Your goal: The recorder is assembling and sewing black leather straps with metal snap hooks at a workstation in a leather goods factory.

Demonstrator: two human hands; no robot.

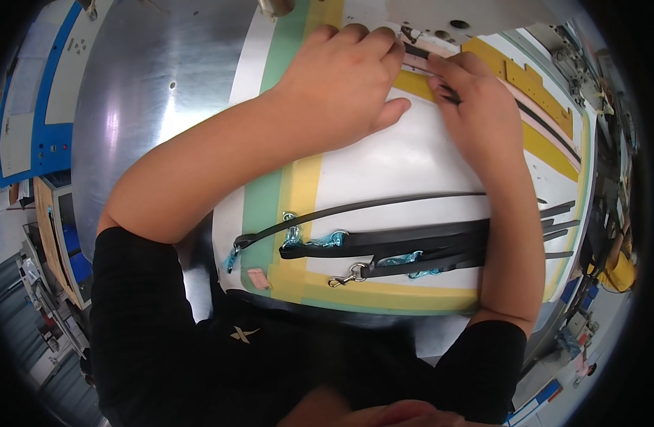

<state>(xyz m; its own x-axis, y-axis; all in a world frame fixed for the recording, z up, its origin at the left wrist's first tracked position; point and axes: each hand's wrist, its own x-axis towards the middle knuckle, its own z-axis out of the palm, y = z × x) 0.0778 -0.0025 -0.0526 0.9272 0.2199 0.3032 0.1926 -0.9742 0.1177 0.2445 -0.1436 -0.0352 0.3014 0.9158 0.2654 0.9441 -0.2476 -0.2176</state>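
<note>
A long black strap (pixel 547 127) lies along a pink strip between yellow guide plates at the far right of the work surface. My right hand (pixel 480 92) pinches this strap between thumb and fingers. Beside it, my left hand (pixel 359 71) bends over at the strap's left visible stretch, under the machine head. Its fingers are curled and their tips hidden, with the thumb sticking out; what they hold cannot be made out. Closer to me lie several black straps (pixel 426 237), partly beneath my right forearm. Some end in metal snap hooks (pixel 348 275), a few wrapped in blue film.
A grey machine head (pixel 441 18) overhangs the far edge. Yellow guide plates (pixel 537 92) flank the strap. Green and yellow tape (pixel 270 142) borders the white surface (pixel 405 167). A shiny metal tabletop (pixel 156 78) extends left. A pink scrap (pixel 258 278) lies at the near left.
</note>
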